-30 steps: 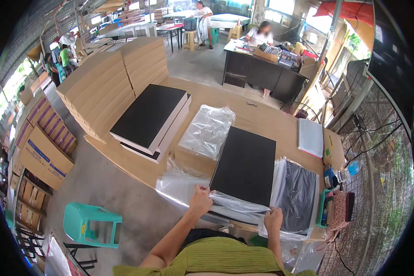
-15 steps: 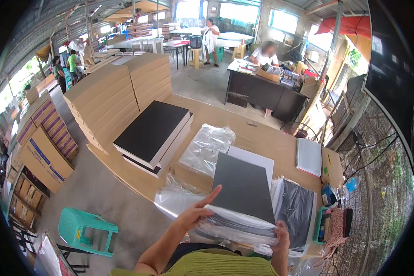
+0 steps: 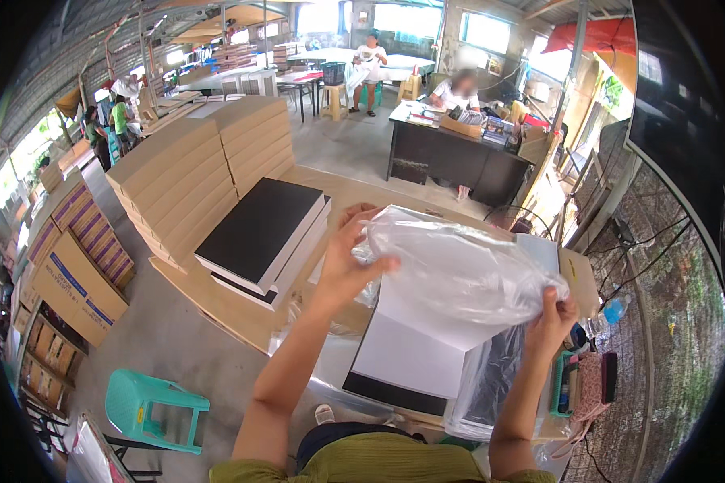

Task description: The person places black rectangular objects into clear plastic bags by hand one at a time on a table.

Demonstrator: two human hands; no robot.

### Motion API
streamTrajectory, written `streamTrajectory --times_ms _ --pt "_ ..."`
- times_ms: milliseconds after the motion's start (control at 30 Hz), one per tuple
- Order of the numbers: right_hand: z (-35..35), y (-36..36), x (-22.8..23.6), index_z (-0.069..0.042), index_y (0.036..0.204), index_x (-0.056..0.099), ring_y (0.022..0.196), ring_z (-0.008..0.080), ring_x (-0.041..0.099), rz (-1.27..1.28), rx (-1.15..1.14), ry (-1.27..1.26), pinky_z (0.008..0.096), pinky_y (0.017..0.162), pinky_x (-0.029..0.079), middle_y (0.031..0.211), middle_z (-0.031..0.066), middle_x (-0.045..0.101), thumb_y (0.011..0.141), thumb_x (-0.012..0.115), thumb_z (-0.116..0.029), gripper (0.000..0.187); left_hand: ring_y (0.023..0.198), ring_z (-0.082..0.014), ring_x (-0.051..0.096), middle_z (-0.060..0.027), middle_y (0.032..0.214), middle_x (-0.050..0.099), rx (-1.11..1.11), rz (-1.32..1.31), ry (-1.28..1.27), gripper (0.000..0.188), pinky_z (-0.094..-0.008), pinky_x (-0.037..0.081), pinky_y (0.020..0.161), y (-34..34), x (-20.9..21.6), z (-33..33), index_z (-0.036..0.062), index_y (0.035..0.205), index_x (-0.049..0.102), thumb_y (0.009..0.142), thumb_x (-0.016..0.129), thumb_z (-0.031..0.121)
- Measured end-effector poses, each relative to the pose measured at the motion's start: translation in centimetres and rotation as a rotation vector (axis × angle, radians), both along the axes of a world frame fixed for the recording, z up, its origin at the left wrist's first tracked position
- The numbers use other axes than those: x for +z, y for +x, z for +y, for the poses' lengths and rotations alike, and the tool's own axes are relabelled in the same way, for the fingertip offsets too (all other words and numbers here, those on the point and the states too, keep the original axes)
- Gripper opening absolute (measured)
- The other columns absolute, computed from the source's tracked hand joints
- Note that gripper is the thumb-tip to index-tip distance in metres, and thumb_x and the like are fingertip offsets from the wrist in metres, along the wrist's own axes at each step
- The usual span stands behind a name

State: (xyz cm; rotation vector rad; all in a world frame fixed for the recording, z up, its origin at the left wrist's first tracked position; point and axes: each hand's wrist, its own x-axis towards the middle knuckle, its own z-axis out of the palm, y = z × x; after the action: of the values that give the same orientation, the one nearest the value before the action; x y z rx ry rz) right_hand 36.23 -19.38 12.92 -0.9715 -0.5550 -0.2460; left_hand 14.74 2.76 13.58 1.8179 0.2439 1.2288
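Note:
A clear plastic bag [image 3: 467, 270] is stretched between my hands above the table. Its left edge is gripped by my left hand [image 3: 348, 258], the thumb sticking out to the right. My right hand [image 3: 551, 318] pinches the bag's right corner. Below the bag, a white sheet or board [image 3: 407, 354] lies over a black board [image 3: 395, 394], whose dark strip shows along the near side. A white panel rises behind them under the bag; whether it is inside the bag I cannot tell. To the right, a dark board in clear plastic [image 3: 485, 378] lies partly behind my right forearm.
Black-topped boards [image 3: 262, 229] are piled on the brown table, beside tall stacks of flat cardboard boxes [image 3: 177, 173]. A green basket [image 3: 566, 386] and pink pouch [image 3: 592, 390] sit at right. A teal stool [image 3: 153, 402] stands at lower left. Other people are farther back.
Both hands have moved up and away from me, carrying the plastic bag. The dark board's top face, seen before, no longer shows; white surfaces do. The distant standing person has shifted posture.

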Motion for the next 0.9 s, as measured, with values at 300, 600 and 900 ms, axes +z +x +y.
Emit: streamTrajectory --times_ms 300,600,900 --pt "1.0 5.3 -9.8 -0.009 0.066 0.041 0.063 0.0040 0.033 0.136 -0.054 -0.248 0.0234 0.054 0.027 0.065 -0.0084 0.037 0.098 0.044 -0.034 0.040 0.105 -0.0128 0.046 -0.0044 0.112 0.052 -0.225 -0.079 -0.260 0.021 -0.0305 0.037 0.091 5.9 -9.3 4.7 -0.0008 0.093 0.067 0.080 0.071 0.016" --pt "1.0 2.2 -12.1 0.001 0.108 0.059 0.063 0.0077 0.047 0.260 0.235 -0.246 0.0198 0.060 0.038 0.071 -0.0047 0.053 0.091 0.054 -0.018 0.026 0.086 -0.0142 0.055 -0.0043 0.095 0.059 -0.135 -0.031 -0.629 0.040 -0.0271 0.043 0.072 5.1 -20.7 1.6 -0.0031 0.102 0.063 0.076 0.074 0.024" --pt "-4.1 -2.2 -16.8 -0.002 0.125 0.053 0.106 0.0239 0.061 -0.276 0.089 -1.047 0.0311 0.084 0.048 0.113 0.0232 0.060 0.067 0.045 0.015 0.061 0.076 -0.0356 0.062 -0.0176 0.076 0.064 0.318 0.683 -0.152 0.020 -0.0439 0.046 0.064 -5.0 -21.9 -6.3 0.0006 0.094 0.060 0.074 0.059 0.006"
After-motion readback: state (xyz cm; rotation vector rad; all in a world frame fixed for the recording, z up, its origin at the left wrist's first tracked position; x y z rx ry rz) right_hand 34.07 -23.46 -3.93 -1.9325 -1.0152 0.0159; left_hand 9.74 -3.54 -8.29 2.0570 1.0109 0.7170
